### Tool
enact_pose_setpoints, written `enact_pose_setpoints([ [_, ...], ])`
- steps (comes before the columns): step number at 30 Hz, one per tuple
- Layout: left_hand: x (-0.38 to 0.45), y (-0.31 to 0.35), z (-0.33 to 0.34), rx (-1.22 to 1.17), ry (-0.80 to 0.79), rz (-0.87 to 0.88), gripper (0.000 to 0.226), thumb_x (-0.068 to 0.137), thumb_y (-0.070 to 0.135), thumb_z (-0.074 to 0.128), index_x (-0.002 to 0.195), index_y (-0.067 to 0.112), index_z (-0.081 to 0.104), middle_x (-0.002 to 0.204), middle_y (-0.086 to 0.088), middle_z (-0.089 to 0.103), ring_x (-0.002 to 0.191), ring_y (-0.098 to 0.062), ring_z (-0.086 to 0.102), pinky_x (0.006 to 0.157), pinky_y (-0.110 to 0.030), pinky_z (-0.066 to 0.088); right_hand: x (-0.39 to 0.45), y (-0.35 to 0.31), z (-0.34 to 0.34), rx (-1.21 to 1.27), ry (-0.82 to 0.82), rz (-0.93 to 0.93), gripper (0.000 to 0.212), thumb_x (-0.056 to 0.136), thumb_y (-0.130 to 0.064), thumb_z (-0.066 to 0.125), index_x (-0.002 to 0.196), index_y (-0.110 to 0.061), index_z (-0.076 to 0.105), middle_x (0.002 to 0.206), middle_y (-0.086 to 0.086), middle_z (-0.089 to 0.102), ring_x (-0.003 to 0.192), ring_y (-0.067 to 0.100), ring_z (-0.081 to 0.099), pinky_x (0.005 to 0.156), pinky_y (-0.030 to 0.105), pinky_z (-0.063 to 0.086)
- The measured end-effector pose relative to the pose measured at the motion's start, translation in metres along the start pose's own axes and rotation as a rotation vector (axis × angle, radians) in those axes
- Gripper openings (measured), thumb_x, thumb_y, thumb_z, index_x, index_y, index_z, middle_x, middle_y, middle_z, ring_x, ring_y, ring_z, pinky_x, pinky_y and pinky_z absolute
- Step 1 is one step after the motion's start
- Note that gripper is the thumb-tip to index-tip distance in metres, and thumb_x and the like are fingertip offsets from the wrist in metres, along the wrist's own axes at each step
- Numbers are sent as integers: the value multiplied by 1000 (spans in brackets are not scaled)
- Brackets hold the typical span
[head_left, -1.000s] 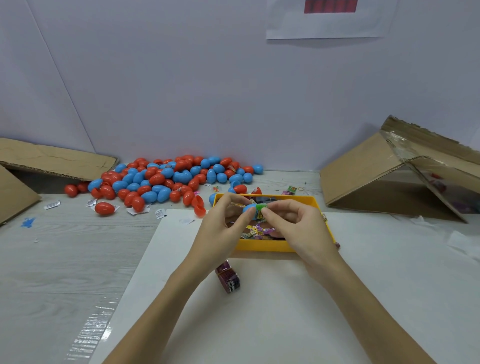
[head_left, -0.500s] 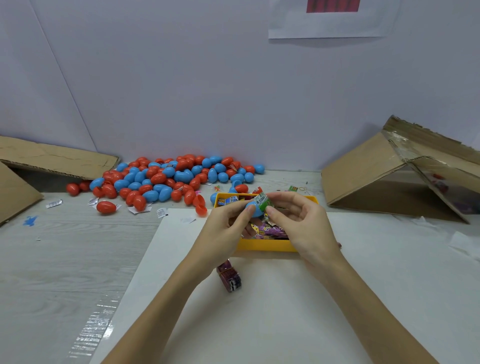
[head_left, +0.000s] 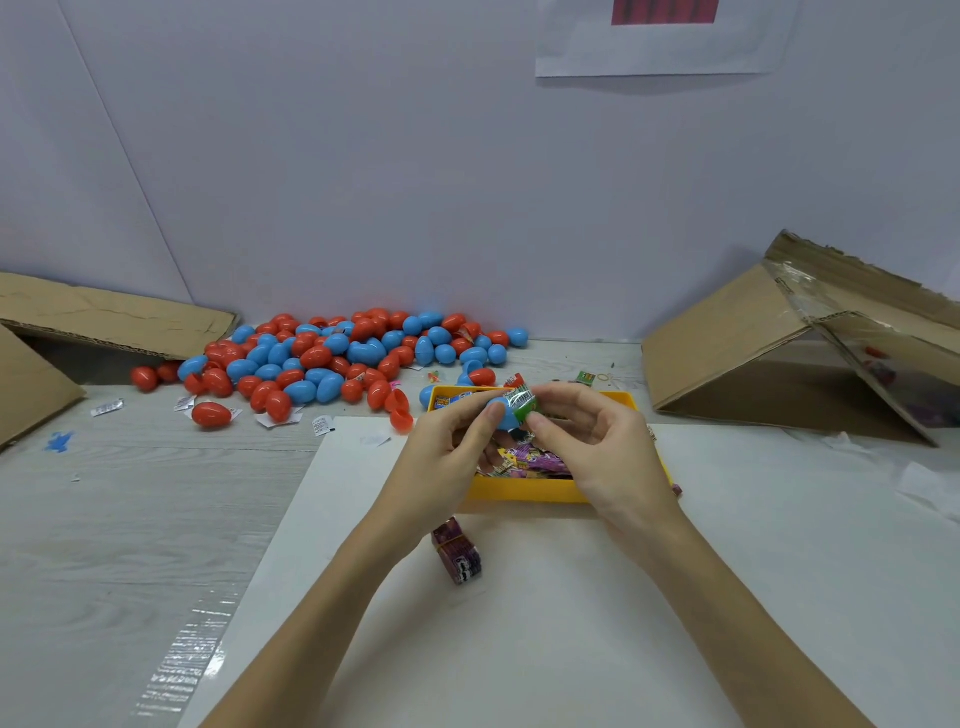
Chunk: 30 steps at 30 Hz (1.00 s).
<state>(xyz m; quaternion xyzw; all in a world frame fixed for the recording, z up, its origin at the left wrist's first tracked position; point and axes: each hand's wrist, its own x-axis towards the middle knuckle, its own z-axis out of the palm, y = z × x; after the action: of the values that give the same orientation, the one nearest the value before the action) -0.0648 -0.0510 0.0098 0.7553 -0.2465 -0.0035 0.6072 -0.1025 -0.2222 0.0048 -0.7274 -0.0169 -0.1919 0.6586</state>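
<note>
Pinching egg (head_left: 503, 417) in left hand (head_left: 445, 460) above tray (head_left: 519, 491); pinching packet (head_left: 522, 404) in right hand (head_left: 602, 448), packet touching egg's right side, long axis slanting; probably calling for pushing leftward into egg.

head cam | wide, forward-down | close over left hand (head_left: 441, 460), right hand (head_left: 602, 452)

Fingers (head_left: 480, 431) and a green packet (head_left: 524, 406) hide most of the blue egg (head_left: 507, 420). The left hand (head_left: 441, 462) and right hand (head_left: 613, 447) cover the middle of the yellow tray (head_left: 519, 491). The top edge cuts off the wall sheet (head_left: 660, 49).
</note>
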Motion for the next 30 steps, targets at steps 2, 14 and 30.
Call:
enact_pose_setpoints([
  [2, 0, 0, 0, 9, 9, -6, 34, 106, 28, 48, 133, 16, 66, 77, 10, 68, 72, -5, 62, 67, -17, 52, 0, 1, 0, -7, -8, -5, 26, 92, -11, 75, 116, -19, 74, 108, -8, 78, 104, 7, 73, 90, 26, 59],
  [14, 1, -2, 1, 16, 24, -16, 35, 106, 28, 46, 132, 12, 64, 79, 6, 67, 74, -8, 63, 68, -18, 53, 0, -2, 1, -8, 25, -9, 25, 92, -12, 75, 116, -20, 75, 109, -7, 78, 103, 8, 73, 90, 27, 59],
  [30, -3, -1, 6, 148, 67, 231, 35, 98, 24, 66, 133, 21, 60, 96, 6, 70, 87, -16, 67, 79, -27, 56, -3, -5, 4, 229, -19, 164, 25, 85, -17, 81, 107, -27, 73, 104, -1, 79, 102, 15, 75, 79, 23, 59],
])
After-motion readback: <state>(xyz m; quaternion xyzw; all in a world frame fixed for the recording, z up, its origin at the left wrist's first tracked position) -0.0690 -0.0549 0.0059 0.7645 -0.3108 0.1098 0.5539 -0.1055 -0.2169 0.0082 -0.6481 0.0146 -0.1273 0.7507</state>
